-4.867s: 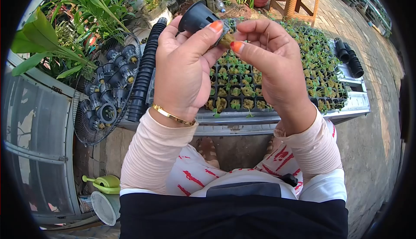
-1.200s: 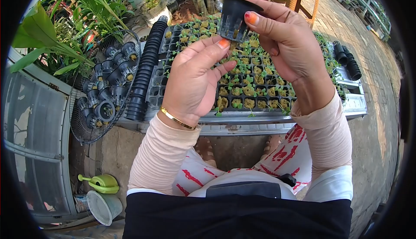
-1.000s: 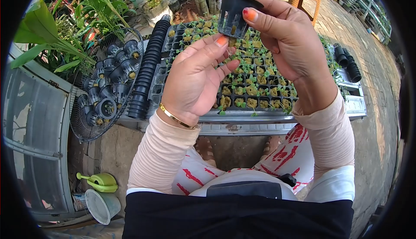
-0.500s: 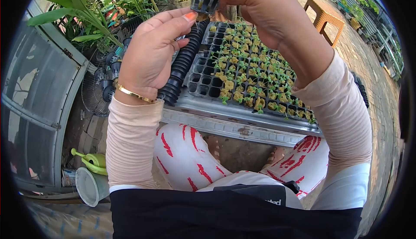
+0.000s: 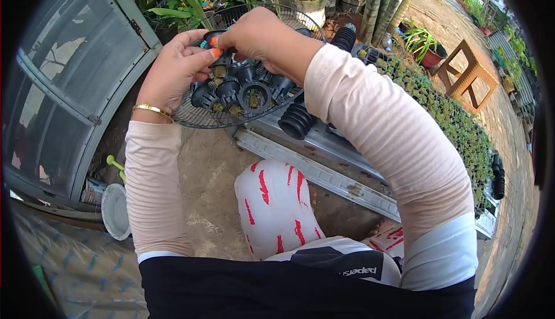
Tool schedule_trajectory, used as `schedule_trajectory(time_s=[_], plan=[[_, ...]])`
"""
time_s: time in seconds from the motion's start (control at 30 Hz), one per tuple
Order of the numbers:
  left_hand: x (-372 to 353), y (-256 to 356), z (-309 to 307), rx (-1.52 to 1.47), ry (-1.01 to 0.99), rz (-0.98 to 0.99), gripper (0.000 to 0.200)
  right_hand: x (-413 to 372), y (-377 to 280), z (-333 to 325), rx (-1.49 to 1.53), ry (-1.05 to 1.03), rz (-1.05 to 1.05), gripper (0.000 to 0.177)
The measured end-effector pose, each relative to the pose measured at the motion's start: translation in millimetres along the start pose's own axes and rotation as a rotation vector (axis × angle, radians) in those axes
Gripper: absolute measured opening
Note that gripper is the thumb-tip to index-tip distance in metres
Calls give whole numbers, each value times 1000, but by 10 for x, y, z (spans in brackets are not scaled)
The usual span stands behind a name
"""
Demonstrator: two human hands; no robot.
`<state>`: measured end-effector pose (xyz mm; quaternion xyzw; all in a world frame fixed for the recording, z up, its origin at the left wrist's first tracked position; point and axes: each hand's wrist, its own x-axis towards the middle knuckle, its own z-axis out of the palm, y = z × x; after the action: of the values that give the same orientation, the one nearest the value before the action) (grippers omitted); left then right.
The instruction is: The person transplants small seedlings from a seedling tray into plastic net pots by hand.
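My left hand (image 5: 173, 70) and my right hand (image 5: 260, 32) meet over a round wire fan guard (image 5: 196, 119) used as a tray. Between their fingertips is a small black net pot (image 5: 215, 38), held at its rim by both hands just above the guard. Several black net pots (image 5: 243, 87) with brown plugs lie on the guard below. My right forearm crosses in front of the seedling tray (image 5: 457, 128), whose green sprouts show at the right.
A stack of black net pots (image 5: 298, 119) lies along the metal channel (image 5: 312, 166) beside the guard. Glazed panels (image 5: 69, 82) stand at the left. A green watering can (image 5: 113, 163) and grey pot (image 5: 115, 209) sit on the ground. A wicker stool (image 5: 465, 76) stands far right.
I have turned left from the seedling tray. Both hands carried the black net pot down and left, from high over the tray to just above the fan guard's pots.
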<state>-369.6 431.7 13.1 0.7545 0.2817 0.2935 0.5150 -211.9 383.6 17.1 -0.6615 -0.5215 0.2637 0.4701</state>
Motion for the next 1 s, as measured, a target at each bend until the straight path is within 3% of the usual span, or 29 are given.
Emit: schedule_trajectory(time_s=[0.13,0.23,0.4,0.5,0.6,0.67,0.73,0.8,0.83,0.9,1.0], plan=[[-29,-299,-135,17,12,-147,39,40,82,179,-14,-88,61,33],[-8,-425,-102,74,106,-233,34,69,213,230,-304,2,-55,37],[107,-567,-69,229,158,-293,33,-10,290,55,-290,-3,-23,38],[121,-577,-79,285,161,-234,34,-175,219,-197,-229,10,-32,36],[137,-563,-79,435,97,-126,52,-463,100,-635,-252,35,-175,35],[116,-466,7,774,262,1,56,-708,45,-983,-127,72,-156,34],[115,-325,198,768,305,93,57,-924,2,-1281,-67,89,-169,29],[123,-176,427,677,263,258,49,-1188,-119,-1576,-175,175,57,28],[90,-42,595,568,208,223,42,-1306,-144,-1698,-209,207,136,28],[9,150,930,570,125,328,39,-1443,198,-1962,171,247,-57,25],[-27,240,1298,606,-82,533,30,-1691,322,-2146,252,273,-21,26]])
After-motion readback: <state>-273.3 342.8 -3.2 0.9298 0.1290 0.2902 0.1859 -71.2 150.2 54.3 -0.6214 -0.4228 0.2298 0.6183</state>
